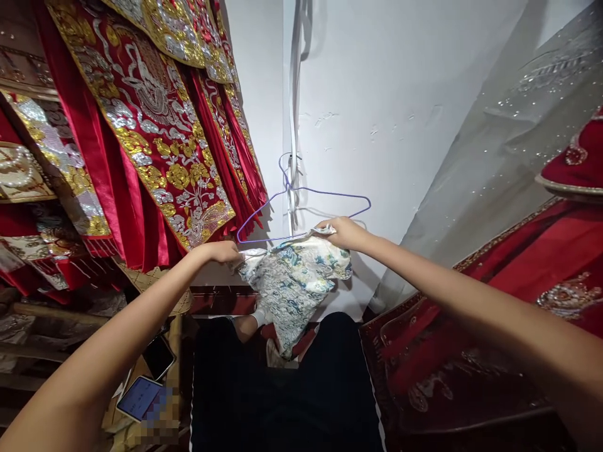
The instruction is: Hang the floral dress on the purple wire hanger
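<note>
A white garment (294, 282) with a blue-green floral print hangs down between my hands, above my knees. My left hand (226, 252) is closed on its upper left edge. At the upper right edge my right hand (342, 232) pinches the bunched cloth, thumb and fingers pressed together. Just above the garment, a purple wire hanger (325, 191) is hooked on a white upright strip (292, 113) against the wall. Its lower bar runs close behind the cloth's top edge; whether the two are joined I cannot tell.
Red embroidered costumes (155, 125) with gold and silver sequins hang at left. More red fabric (532, 263) and a translucent plastic sheet (475, 163) are on the right. Two phones (141, 398) lie at lower left on a wooden stool. My dark-clad legs (282, 402) fill the bottom.
</note>
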### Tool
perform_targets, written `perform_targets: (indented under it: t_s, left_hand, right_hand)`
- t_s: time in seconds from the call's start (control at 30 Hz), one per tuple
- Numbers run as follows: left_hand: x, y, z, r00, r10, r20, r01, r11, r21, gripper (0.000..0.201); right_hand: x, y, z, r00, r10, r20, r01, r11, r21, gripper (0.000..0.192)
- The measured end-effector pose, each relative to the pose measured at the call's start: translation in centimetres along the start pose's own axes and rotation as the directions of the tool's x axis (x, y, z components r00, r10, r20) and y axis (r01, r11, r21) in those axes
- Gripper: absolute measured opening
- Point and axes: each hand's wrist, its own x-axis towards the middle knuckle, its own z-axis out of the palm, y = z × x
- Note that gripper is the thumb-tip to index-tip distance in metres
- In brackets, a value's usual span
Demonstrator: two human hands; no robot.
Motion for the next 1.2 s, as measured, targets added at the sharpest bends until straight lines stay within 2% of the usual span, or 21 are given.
perform_targets:
  t_s: [0.03,0.1,0.17,0.23,0.27,0.33,0.43,0.5,0.57,0.63,0.7,0.77,0.87,0.97,1.03,1.07,1.13,1.2]
  left_hand:
    - [0.0,-0.1,0.1,1.000,0.005,-0.031,-0.005,1.000,0.007,0.036]
    - [0.0,-0.2,0.2,0.972,0.059,-0.229,-0.049,0.998,0.050,0.032]
    - [-0.2,-0.1,-0.1,0.888,0.148,-0.435,-0.109,0.987,0.115,0.029]
    - [-0.4,0.5,-0.8,0.788,0.255,-0.560,-0.188,0.966,0.175,0.029]
    - [-0.5,0.9,-1.1,0.747,0.307,-0.590,-0.241,0.952,0.191,0.028]
    - [-0.7,1.8,-1.8,0.692,0.375,-0.617,-0.355,0.921,0.163,0.026]
    - [-0.7,3.0,-2.4,0.625,0.373,-0.686,-0.479,0.877,0.041,0.030]
    - [-0.3,3.3,-2.6,0.588,0.374,-0.717,-0.516,0.856,0.024,0.037]
    - [0.2,3.4,-2.6,0.579,0.410,-0.705,-0.513,0.855,0.075,0.039]
    - [0.7,3.4,-2.7,0.591,0.433,-0.681,-0.478,0.868,0.137,0.037]
    - [1.0,3.5,-2.8,0.604,0.431,-0.670,-0.437,0.883,0.173,0.035]
    - [1.1,3.8,-3.0,0.619,0.428,-0.659,-0.410,0.891,0.194,0.032]
    - [1.0,4.0,-3.5,0.593,0.396,-0.701,-0.372,0.907,0.199,0.024]
    - [0.8,3.4,-4.0,0.548,0.252,-0.798,-0.287,0.952,0.104,0.025]
    - [0.6,2.5,-4.3,0.567,0.133,-0.813,-0.229,0.973,-0.001,0.031]
    - [0.6,2.1,-4.3,0.587,0.098,-0.803,-0.211,0.977,-0.034,0.033]
    - [0.5,1.8,-4.1,0.619,0.111,-0.778,-0.225,0.973,-0.041,0.034]
    - [0.6,2.3,-3.7,0.621,0.208,-0.756,-0.315,0.949,0.002,0.035]
  right_hand:
    - [0.0,0.0,0.2,1.000,-0.007,0.010,0.007,1.000,0.014,0.023]
    - [0.0,-0.1,0.4,1.000,-0.012,0.018,0.011,0.999,0.046,0.024]
    - [-0.1,-0.1,0.4,1.000,-0.004,-0.004,0.004,0.997,0.078,0.022]
    - [-0.2,-0.2,0.4,1.000,0.006,-0.022,-0.004,0.993,0.118,0.017]
    - [-0.2,-0.3,0.4,1.000,0.004,-0.017,-0.001,0.989,0.151,0.016]
    - [-0.4,-0.4,0.5,1.000,-0.002,0.005,0.001,0.965,0.261,0.020]
    - [-1.0,-0.5,0.5,1.000,0.014,0.024,-0.023,0.901,0.432,0.035]
    - [-1.6,-0.5,0.0,0.998,0.004,0.061,-0.031,0.896,0.443,0.043]
    - [-2.1,-0.3,-0.7,0.999,-0.024,0.045,0.006,0.927,0.374,0.051]
    - [-2.2,0.4,-1.6,0.991,-0.014,-0.134,0.052,0.959,0.280,0.067]
    - [-1.9,1.5,-2.4,0.934,0.057,-0.352,0.016,0.980,0.200,0.079]
    - [-1.4,2.7,-3.2,0.901,0.141,-0.411,-0.072,0.981,0.179,0.077]
    - [-0.9,3.6,-4.7,0.940,0.205,-0.273,-0.147,0.965,0.218,0.060]
    - [-1.2,3.1,-7.0,0.988,0.154,0.016,-0.150,0.927,0.344,0.055]
    - [-1.6,2.5,-8.5,0.971,0.087,0.224,-0.181,0.880,0.440,0.053]
    - [-1.7,2.1,-9.1,0.957,0.076,0.280,-0.207,0.856,0.474,0.053]
    - [-1.8,1.4,-9.1,0.955,0.117,0.271,-0.245,0.826,0.508,0.050]
    - [-1.7,0.8,-7.8,0.976,0.213,0.045,-0.209,0.859,0.467,0.054]
